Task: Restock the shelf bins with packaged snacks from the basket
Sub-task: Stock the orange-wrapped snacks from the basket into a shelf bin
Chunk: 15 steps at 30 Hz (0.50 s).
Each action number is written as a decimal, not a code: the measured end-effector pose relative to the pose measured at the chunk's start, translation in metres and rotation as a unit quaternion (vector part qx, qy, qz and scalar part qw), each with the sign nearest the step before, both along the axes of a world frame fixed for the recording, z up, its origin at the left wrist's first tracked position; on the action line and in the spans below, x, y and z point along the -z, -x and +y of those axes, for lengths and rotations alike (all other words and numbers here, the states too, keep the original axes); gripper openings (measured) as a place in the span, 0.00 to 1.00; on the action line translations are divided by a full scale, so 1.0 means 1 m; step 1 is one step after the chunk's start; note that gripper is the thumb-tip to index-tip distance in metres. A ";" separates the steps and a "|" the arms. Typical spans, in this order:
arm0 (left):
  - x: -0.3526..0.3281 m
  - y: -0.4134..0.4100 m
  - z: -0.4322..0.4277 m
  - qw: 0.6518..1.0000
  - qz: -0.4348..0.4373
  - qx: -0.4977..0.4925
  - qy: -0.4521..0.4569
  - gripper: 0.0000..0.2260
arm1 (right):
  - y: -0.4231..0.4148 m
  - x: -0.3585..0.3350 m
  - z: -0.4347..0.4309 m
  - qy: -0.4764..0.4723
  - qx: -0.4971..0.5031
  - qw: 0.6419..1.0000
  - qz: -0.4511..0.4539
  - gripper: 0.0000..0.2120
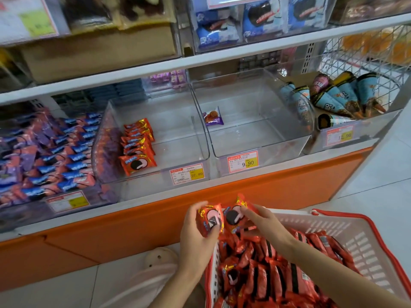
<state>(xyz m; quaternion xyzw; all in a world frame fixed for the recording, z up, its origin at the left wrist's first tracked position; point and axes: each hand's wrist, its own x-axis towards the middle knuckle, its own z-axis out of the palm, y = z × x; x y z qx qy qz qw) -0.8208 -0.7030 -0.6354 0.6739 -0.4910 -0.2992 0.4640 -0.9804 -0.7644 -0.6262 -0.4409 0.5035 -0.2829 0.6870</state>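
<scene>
A red and white basket (347,232) at the lower right is full of red snack packets (273,283). Above its near-left corner, my left hand (195,236) grips a red packet (209,218) with a cookie picture. My right hand (264,223) pinches a second red packet (235,216) right beside it. On the shelf, a clear bin (184,152) priced 27.80 holds a short row of the same red packets (138,145) along its left side.
The clear bin to the right (262,143), priced 9.90, holds one purple packet (213,116). Blue and pink packets (44,152) fill the left bin. Cone packs (333,98) sit in the far-right bin. An orange shelf base (155,218) runs below. My shoe (160,258) is on the floor.
</scene>
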 end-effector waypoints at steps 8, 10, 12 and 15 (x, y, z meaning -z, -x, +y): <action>-0.052 -0.046 0.014 0.993 -0.025 -0.021 0.110 0.20 | -0.023 -0.052 0.004 0.154 -0.196 0.964 0.093 0.11; -0.067 -0.062 0.019 0.985 -0.068 -0.035 0.156 0.19 | -0.034 -0.068 0.002 0.217 -0.205 0.948 0.107 0.12; -0.078 -0.079 0.023 0.973 -0.101 -0.053 0.200 0.18 | -0.050 -0.082 0.000 0.253 -0.189 0.945 0.088 0.13; -0.087 -0.105 0.030 0.959 -0.131 -0.086 0.237 0.18 | -0.079 -0.099 -0.006 0.306 -0.179 0.930 0.097 0.13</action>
